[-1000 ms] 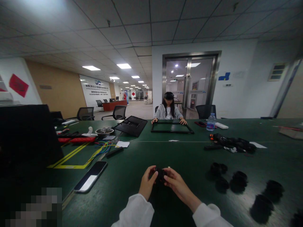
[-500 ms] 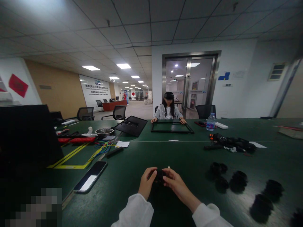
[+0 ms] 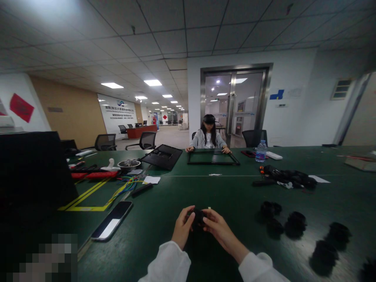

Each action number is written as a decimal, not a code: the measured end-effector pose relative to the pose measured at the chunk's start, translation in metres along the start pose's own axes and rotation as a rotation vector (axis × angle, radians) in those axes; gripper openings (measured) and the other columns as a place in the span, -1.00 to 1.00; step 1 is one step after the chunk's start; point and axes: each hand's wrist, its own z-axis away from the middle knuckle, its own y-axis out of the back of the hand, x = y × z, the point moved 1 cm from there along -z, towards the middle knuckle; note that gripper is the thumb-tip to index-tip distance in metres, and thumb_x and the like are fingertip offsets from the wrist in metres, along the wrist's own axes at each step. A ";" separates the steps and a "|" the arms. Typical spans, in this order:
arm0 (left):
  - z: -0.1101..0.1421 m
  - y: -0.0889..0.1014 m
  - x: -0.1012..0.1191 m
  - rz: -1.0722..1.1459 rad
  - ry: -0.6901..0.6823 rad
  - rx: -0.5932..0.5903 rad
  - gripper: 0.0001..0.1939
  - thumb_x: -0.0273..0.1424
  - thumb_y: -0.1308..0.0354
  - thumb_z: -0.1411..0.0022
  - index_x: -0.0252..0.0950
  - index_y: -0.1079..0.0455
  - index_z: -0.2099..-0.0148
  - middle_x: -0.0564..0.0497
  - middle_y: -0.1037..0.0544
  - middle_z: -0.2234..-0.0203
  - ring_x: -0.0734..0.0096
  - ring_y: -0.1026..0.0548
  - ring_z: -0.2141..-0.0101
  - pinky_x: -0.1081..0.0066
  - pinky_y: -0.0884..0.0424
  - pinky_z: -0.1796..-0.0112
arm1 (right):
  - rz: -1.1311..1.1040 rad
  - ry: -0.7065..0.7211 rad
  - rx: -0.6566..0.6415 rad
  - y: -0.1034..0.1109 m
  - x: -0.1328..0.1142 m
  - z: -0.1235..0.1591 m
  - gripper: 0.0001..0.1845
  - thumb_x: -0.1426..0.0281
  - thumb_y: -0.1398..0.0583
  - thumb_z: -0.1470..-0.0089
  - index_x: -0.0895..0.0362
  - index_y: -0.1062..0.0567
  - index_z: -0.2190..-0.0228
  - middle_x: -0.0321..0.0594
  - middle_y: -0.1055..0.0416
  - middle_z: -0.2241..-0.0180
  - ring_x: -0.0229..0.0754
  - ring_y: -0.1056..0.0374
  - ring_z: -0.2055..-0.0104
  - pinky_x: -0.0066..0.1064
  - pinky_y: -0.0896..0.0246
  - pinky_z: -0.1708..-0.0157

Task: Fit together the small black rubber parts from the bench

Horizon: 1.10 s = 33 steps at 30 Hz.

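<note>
Between my two hands, over the front middle of the green table, is a small black part (image 3: 199,217); its exact kind cannot be made out. My left hand (image 3: 183,227) grips its left side, thumb and fingers closed around the edge. On the other side my right hand (image 3: 219,229) pinches the same part, with a small pale bit (image 3: 209,208) showing just beyond its fingers. Fingers cover much of the part. To the right stand several black round parts, among them a ribbed one (image 3: 295,225) and a larger one (image 3: 324,256).
A smartphone (image 3: 112,220) lies left of my hands, near coloured cables (image 3: 125,187) and a metal bowl (image 3: 129,164). Across the table, a person (image 3: 209,135) holds a black frame (image 3: 214,163). Right of them are a water bottle (image 3: 261,151) and a dark tangled bundle (image 3: 289,176).
The black part has turned slightly between my fingers, and a bit more of it shows. Both hands stay in nearly the same place.
</note>
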 end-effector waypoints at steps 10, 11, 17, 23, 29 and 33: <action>0.000 0.001 0.000 0.096 0.011 -0.054 -0.51 -0.41 -0.14 0.09 -0.23 -0.16 0.04 -0.02 -0.32 0.26 0.44 -0.37 0.40 0.56 -0.26 0.56 | -0.071 0.026 0.011 0.007 0.013 -0.009 -0.64 0.31 -0.25 0.26 0.10 -0.38 0.31 -0.24 -0.33 0.33 -0.23 -0.32 0.33 -0.37 -0.22 0.35; -0.001 0.001 -0.001 0.101 0.013 -0.056 -0.51 -0.43 -0.13 0.09 -0.23 -0.16 0.04 -0.02 -0.32 0.26 0.42 -0.38 0.39 0.56 -0.26 0.56 | -0.076 0.026 0.008 0.008 0.014 -0.010 -0.64 0.31 -0.25 0.25 0.11 -0.38 0.31 -0.24 -0.33 0.32 -0.23 -0.32 0.33 -0.38 -0.22 0.35; -0.002 0.000 -0.003 0.032 0.024 -0.027 -0.58 -0.34 -0.10 0.02 -0.25 -0.18 0.06 -0.01 -0.34 0.32 0.48 -0.35 0.45 0.56 -0.26 0.58 | -0.099 0.029 -0.022 0.009 0.016 -0.011 -0.64 0.32 -0.24 0.22 0.12 -0.36 0.30 -0.24 -0.34 0.32 -0.21 -0.33 0.28 -0.40 -0.21 0.35; -0.002 -0.001 -0.002 0.024 0.024 -0.012 -0.57 -0.19 -0.09 0.02 -0.27 -0.24 0.10 0.06 -0.33 0.45 0.54 -0.33 0.54 0.56 -0.25 0.60 | -0.089 0.030 -0.027 0.009 0.014 -0.009 -0.65 0.35 -0.25 0.24 0.10 -0.36 0.30 -0.26 -0.33 0.32 -0.23 -0.32 0.29 -0.40 -0.20 0.34; -0.001 -0.001 0.000 0.022 0.032 -0.005 -0.54 -0.10 -0.02 -0.01 -0.28 -0.26 0.11 0.04 -0.35 0.45 0.50 -0.34 0.53 0.54 -0.27 0.58 | -0.018 0.019 -0.073 0.005 0.006 -0.003 -0.64 0.37 -0.24 0.25 0.09 -0.36 0.30 -0.25 -0.31 0.28 -0.19 -0.28 0.23 -0.36 -0.19 0.30; 0.002 -0.001 0.004 0.016 0.017 0.002 -0.56 -0.10 0.01 -0.04 -0.27 -0.27 0.12 0.00 -0.36 0.37 0.48 -0.35 0.49 0.55 -0.27 0.57 | 0.017 0.019 -0.082 0.004 0.004 -0.001 -0.64 0.39 -0.24 0.26 0.08 -0.36 0.30 -0.24 -0.30 0.27 -0.19 -0.27 0.23 -0.36 -0.19 0.30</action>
